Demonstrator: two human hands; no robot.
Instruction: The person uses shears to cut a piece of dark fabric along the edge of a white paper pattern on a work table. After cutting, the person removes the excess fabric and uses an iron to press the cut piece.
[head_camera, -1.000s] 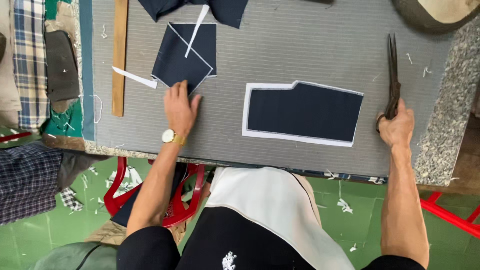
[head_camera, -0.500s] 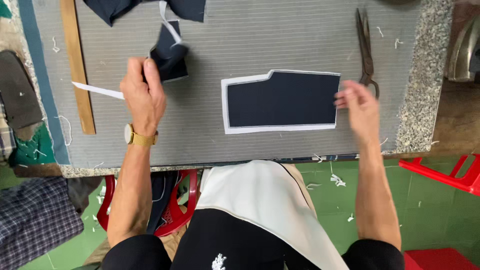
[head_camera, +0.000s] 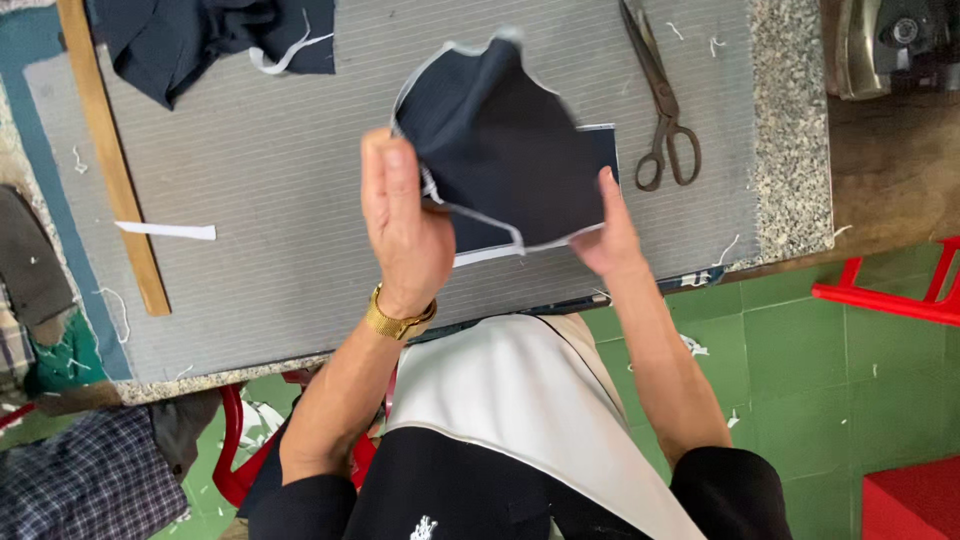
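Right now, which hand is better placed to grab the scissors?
Right, probably. The right hand holds the dark fabric piece's edge close beside the scissors, handles toward it. The left hand grips the fabric's far side, away from them.

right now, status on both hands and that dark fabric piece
Left hand and right hand both gripping dark fabric piece, lifted off grey mat. Second dark piece flat underneath. Scissors lying apart, to the right.
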